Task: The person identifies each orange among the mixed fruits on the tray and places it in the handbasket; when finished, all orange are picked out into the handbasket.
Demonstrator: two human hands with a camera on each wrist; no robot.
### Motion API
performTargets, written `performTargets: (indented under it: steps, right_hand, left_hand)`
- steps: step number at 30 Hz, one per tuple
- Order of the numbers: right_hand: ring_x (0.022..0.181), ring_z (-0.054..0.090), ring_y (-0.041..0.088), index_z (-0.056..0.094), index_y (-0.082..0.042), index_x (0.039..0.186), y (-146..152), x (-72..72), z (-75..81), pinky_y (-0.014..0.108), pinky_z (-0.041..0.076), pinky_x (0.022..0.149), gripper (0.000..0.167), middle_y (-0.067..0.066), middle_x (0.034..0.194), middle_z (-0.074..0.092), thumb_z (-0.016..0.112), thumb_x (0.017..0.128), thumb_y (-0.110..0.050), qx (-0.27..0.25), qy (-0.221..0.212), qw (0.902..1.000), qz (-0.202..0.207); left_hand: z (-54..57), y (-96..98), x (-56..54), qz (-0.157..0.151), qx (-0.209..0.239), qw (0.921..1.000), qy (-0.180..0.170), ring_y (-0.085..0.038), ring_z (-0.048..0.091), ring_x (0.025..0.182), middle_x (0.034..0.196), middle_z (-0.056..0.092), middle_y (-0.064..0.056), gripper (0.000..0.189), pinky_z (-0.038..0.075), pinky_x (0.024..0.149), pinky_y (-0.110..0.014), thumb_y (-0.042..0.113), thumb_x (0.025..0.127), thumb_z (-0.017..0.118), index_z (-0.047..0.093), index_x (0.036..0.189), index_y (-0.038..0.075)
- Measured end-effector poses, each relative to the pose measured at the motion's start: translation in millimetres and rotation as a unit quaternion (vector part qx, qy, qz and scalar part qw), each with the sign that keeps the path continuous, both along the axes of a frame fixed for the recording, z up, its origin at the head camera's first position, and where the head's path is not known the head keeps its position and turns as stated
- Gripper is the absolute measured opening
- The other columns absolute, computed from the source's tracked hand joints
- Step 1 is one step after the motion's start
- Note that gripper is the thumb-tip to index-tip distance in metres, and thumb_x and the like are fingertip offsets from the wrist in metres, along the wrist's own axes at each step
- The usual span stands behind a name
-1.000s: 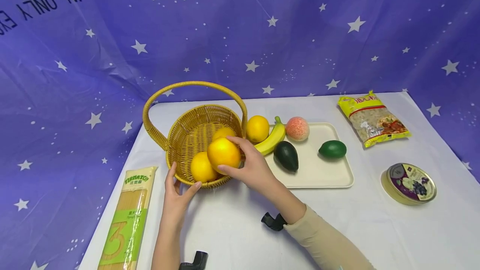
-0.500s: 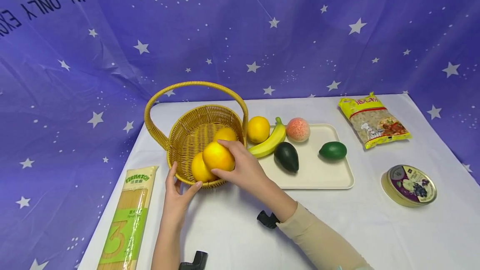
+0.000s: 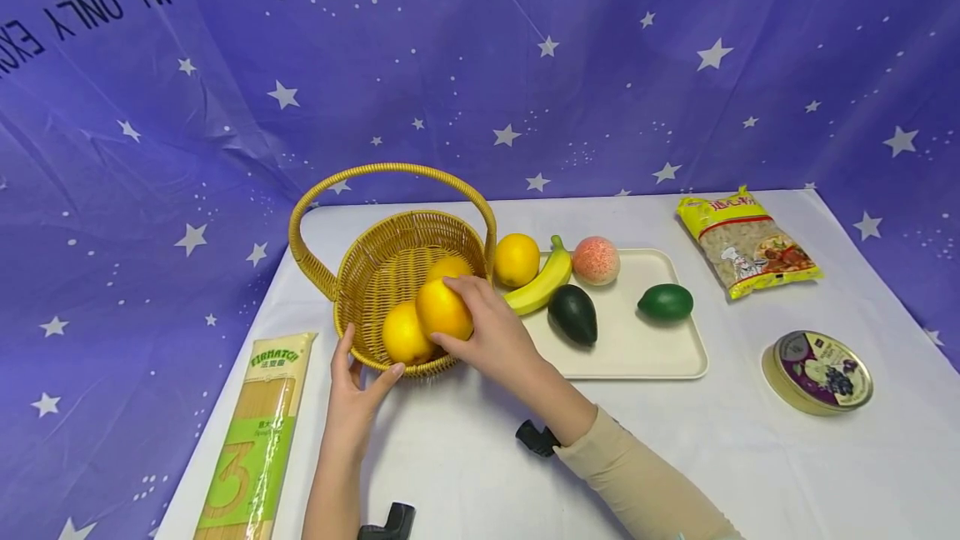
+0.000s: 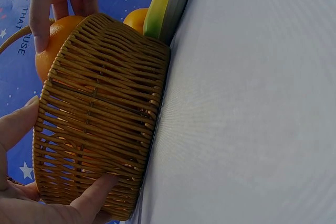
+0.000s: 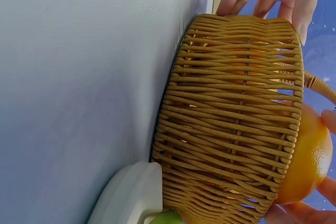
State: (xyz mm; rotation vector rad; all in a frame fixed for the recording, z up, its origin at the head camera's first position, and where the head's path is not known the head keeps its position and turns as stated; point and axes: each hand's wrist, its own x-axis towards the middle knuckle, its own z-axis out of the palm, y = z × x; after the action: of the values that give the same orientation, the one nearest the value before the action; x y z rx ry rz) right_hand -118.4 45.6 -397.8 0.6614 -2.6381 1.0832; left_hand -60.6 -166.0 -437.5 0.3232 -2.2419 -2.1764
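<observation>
A round yellow wicker basket (image 3: pixel 358 290) with a tall handle stands at the left of the table. My left hand (image 3: pixel 354 402) holds its near side, thumb at the rim and fingers against the woven wall (image 4: pixel 100 108). At the basket's right side, my right hand (image 3: pixel 498 336) grips an orange (image 3: pixel 441 308) between thumb and fingers. This orange overlaps two others inside the basket, a front orange (image 3: pixel 405 336) and a partly covered rear orange (image 3: pixel 450 267). In the right wrist view the held orange (image 5: pixel 310 156) bulges past the rim.
Right of the basket, a cream tray (image 3: pixel 637 361) bears another orange (image 3: pixel 517 260), a banana (image 3: pixel 543 282), a peach (image 3: pixel 596 261), an avocado (image 3: pixel 572 313) and a green lime-like fruit (image 3: pixel 665 302). A spaghetti pack (image 3: pixel 251 440) lies left; a yellow food bag (image 3: pixel 746 244) and round tin (image 3: pixel 821 369) lie right.
My right hand has shifted the orange a little left and down over the basket, then slightly back right. The left hand has stayed at the basket's near side.
</observation>
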Motion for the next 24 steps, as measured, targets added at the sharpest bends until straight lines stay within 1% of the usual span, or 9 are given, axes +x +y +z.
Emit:
performTargets:
  steps: [8, 15, 24]
  right_hand:
    - [0.123, 0.048, 0.027, 0.051, -0.01, 0.136, 1.2, 1.0, 0.7, 0.043, 0.042, 0.102, 0.067, 0.011, 0.134, 0.049, 0.078, 0.081, -0.037, -0.002, 0.018, 0.9998, 0.0]
    - [0.125, 0.046, 0.028, 0.05, -0.011, 0.137, 2.0, 1.0, -1.1, 0.044, 0.041, 0.103, 0.067, 0.011, 0.136, 0.048, 0.078, 0.081, -0.037, -0.003, 0.015, 0.9999, -0.005]
    - [0.122, 0.049, 0.029, 0.047, -0.011, 0.14, -0.5, -4.0, -5.0, 0.044, 0.042, 0.101, 0.073, 0.012, 0.137, 0.046, 0.081, 0.079, -0.033, 0.014, 0.029, 0.9995, -0.009]
  left_hand:
    - [-0.3, -0.4, 0.4, -0.002, -0.002, 1.0, 0.003, -0.021, 0.003, 0.145, 0.159, -0.01, 0.002, 0.098, 0.024, 0.113, -0.043, 0.011, 0.087, 0.073, 0.006, 0.156, 0.027]
    - [-0.4, -0.4, 0.5, 0.0, -0.006, 1.0, 0.002, -0.022, 0.002, 0.146, 0.159, -0.01, 0.001, 0.098, 0.024, 0.113, -0.043, 0.011, 0.087, 0.073, 0.006, 0.156, 0.027]
    - [-0.2, -1.0, -1.0, 0.0, -0.005, 1.0, -0.003, -0.02, 0.003, 0.145, 0.159, -0.009, 0.002, 0.098, 0.025, 0.113, -0.042, 0.013, 0.086, 0.074, 0.006, 0.156, 0.03]
